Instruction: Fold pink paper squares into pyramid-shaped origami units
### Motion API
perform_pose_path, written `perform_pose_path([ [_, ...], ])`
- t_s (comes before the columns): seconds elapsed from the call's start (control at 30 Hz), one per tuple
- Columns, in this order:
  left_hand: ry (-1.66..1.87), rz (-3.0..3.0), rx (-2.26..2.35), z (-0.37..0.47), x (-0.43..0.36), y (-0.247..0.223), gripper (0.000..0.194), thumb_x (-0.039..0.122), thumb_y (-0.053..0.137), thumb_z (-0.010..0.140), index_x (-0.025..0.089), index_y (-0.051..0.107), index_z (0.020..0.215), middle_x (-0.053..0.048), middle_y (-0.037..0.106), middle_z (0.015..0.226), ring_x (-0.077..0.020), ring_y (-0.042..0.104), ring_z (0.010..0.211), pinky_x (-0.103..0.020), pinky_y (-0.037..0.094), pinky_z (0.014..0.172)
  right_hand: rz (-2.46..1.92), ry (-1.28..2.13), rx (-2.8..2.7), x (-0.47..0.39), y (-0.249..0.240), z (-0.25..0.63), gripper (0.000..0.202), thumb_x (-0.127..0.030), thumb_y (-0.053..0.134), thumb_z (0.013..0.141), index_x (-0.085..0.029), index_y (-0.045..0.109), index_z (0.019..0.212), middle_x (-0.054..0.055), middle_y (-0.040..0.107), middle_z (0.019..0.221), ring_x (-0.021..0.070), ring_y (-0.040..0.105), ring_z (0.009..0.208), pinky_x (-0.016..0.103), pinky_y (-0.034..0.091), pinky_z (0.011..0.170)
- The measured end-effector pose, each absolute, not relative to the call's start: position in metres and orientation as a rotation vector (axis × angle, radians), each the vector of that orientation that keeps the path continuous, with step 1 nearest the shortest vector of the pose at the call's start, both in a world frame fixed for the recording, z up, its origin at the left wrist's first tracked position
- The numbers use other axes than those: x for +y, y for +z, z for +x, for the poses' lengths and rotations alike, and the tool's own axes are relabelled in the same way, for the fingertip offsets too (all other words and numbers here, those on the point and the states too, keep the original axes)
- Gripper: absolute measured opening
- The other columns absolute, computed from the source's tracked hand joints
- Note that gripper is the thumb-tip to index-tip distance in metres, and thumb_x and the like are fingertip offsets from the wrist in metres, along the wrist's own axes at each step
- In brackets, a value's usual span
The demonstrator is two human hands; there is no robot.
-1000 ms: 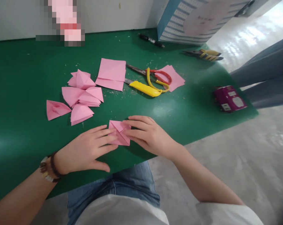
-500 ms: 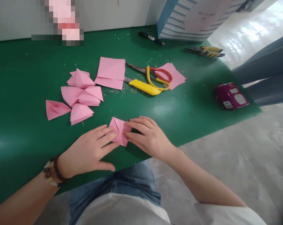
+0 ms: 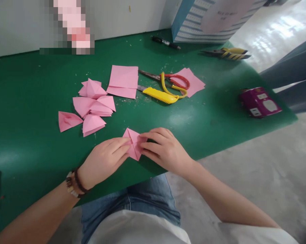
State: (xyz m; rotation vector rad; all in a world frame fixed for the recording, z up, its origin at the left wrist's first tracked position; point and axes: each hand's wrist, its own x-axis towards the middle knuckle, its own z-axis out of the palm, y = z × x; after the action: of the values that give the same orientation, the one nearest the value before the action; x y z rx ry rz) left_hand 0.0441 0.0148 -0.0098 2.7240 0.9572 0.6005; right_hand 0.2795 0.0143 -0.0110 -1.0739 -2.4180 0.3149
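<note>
A small folded pink paper (image 3: 134, 142) with creases meeting near its middle lies on the green table near the front edge. My left hand (image 3: 104, 159) has its fingers together on the paper's left side, the thumb tucked out of sight. On the right side, the fingertips of my right hand (image 3: 165, 147) grip the paper's edge. Several folded pink pieces (image 3: 93, 105) sit beyond my left hand. Farther back is a stack of square pink sheets (image 3: 123, 81), with a yellow-handled cutter (image 3: 160, 95) and red-and-yellow-handled scissors (image 3: 165, 78) beside it.
More pink sheets (image 3: 191, 81) lie partly under the scissors. A black pen (image 3: 165, 42), pliers (image 3: 226, 53) and a striped box (image 3: 206, 22) are at the back. A purple box (image 3: 261, 102) stands at the right, near a person's legs (image 3: 292, 74).
My left hand's fingers have drawn together and its thumb has gone under. The paper remains between both hands. The whole view has shifted slightly, moving the table things rightward in the picture.
</note>
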Motion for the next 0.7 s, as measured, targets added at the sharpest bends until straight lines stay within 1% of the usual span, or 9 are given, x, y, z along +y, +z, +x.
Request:
perform_pose_path([
  [0.1,0.574,2.652,1.042,0.043,0.015,-0.011,0.016,0.021,0.05,0.097,0.015,0.063,0.103,-0.009,0.07,0.113,-0.0198,0.067,0.103,-0.032,0.057,0.089,-1.132,0.44,-2.458,0.021,-0.003,0.27,0.014,-0.025,0.062,0.092,-0.018,0.072,0.087,0.008,0.069,0.096,0.0202,0.055,0.086,0.036,0.048,0.08],
  [0.2,0.579,2.593,1.068,0.042,0.016,-0.012,0.016,0.029,0.053,0.097,0.016,0.062,0.097,-0.01,0.068,0.114,-0.0205,0.066,0.106,-0.031,0.058,0.088,-1.232,0.544,-2.507,0.027,0.003,0.26,0.01,-0.023,0.068,0.085,-0.016,0.07,0.08,0.007,0.064,0.088,0.0185,0.052,0.079,0.034,0.046,0.077],
  [0.27,0.603,2.567,1.067,0.041,0.017,-0.012,0.025,0.038,0.058,0.093,0.015,0.062,0.101,-0.011,0.068,0.116,-0.0219,0.065,0.109,-0.032,0.058,0.089,-1.288,0.619,-2.512,0.03,0.006,0.255,0.005,-0.019,0.07,0.081,-0.015,0.068,0.079,0.006,0.061,0.084,0.0176,0.052,0.077,0.032,0.045,0.074],
  [0.33,0.609,2.561,1.077,0.041,0.017,-0.011,0.035,0.042,0.061,0.091,0.013,0.06,0.112,-0.013,0.065,0.121,-0.0233,0.064,0.113,-0.033,0.057,0.091,-1.312,0.694,-2.494,0.032,0.006,0.254,0.005,-0.014,0.07,0.078,-0.015,0.068,0.082,0.005,0.06,0.082,0.0171,0.053,0.077,0.031,0.045,0.073],
  [0.4,0.604,2.573,1.091,0.042,0.017,-0.011,0.038,0.039,0.061,0.091,0.013,0.058,0.119,-0.014,0.063,0.126,-0.0238,0.062,0.116,-0.034,0.057,0.093,-1.319,0.751,-2.469,0.032,0.006,0.254,0.008,-0.011,0.068,0.078,-0.015,0.068,0.085,0.005,0.06,0.082,0.0168,0.054,0.077,0.029,0.044,0.073],
  [0.43,0.604,2.576,1.101,0.042,0.017,-0.011,0.037,0.037,0.061,0.091,0.013,0.058,0.119,-0.013,0.062,0.127,-0.0238,0.062,0.116,-0.033,0.057,0.093,-1.324,0.772,-2.461,0.033,0.006,0.255,0.008,-0.011,0.067,0.078,-0.015,0.068,0.085,0.005,0.06,0.082,0.0165,0.054,0.077,0.029,0.044,0.072],
  [0.53,0.615,2.575,1.12,0.044,0.016,-0.012,0.032,0.036,0.063,0.09,0.012,0.061,0.112,-0.013,0.064,0.124,-0.0241,0.064,0.112,-0.033,0.058,0.09,-1.349,0.806,-2.457,0.035,0.006,0.254,0.005,-0.01,0.065,0.077,-0.015,0.066,0.077,0.002,0.057,0.076,0.0142,0.051,0.071,0.026,0.04,0.066],
  [0.6,0.627,2.569,1.127,0.044,0.016,-0.012,0.032,0.037,0.064,0.089,0.011,0.062,0.108,-0.014,0.065,0.121,-0.0246,0.065,0.11,-0.033,0.058,0.088,-1.366,0.822,-2.463,0.036,0.007,0.252,0.007,-0.009,0.065,0.075,-0.015,0.063,0.072,0.001,0.054,0.073,0.0127,0.048,0.067,0.025,0.037,0.062],
  [0.7,0.63,2.573,1.093,0.044,0.016,-0.012,0.028,0.035,0.062,0.091,0.012,0.062,0.106,-0.013,0.065,0.119,-0.0241,0.065,0.109,-0.033,0.058,0.088,-1.397,0.828,-2.459,0.039,0.006,0.249,0.008,-0.008,0.064,0.074,-0.015,0.062,0.071,0.0,0.053,0.072,0.012,0.045,0.065,0.024,0.033,0.06],
])
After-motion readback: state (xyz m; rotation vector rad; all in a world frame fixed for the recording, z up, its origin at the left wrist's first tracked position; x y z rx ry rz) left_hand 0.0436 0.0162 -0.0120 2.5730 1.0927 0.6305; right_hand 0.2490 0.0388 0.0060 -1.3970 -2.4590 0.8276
